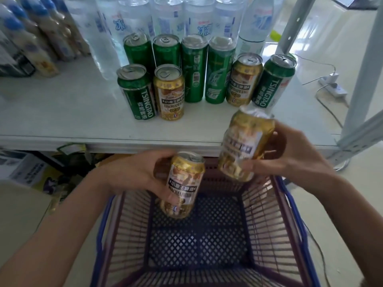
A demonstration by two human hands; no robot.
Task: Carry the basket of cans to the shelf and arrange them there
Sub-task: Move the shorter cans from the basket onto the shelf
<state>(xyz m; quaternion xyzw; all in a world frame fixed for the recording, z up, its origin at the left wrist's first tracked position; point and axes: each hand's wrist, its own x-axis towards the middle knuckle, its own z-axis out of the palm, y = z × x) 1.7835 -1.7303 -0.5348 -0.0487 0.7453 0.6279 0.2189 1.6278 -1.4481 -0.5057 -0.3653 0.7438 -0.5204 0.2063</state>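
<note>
Two gold beer cans lifted above a blue mesh basket (294, 206), one per hand. Left hand (132, 172) wrapped around a gold Xiaomaiwang can (182, 185), fingers on the far side, thumb near the rim, can tilted slightly with its top toward the shelf. Right hand (290, 154) gripping a second gold can (245, 143), blurred, held higher and nearer the shelf edge, leaning left at the base. Basket directly below both hands, its lattice floor bare, purple-red side walls and blue rim in view.

On the white shelf (62, 112), eight cans already upright. Back row: two short green cans (153, 51) side by side, then two tall slim green cans (205, 69). Front left: a green Tsingtao can (135, 92) touching a gold Xiaomaiwang can on the shelf (170, 92). Right end: another gold can beside the slim ones (242, 79), then a green Tsingtao can at the far right (273, 81). Behind them, clear water bottles (165, 19); far left, blue-capped beige bottles (37, 38). Beyond the grey shelf upright (360, 75), a white power strip (331, 88) on the floor.
</note>
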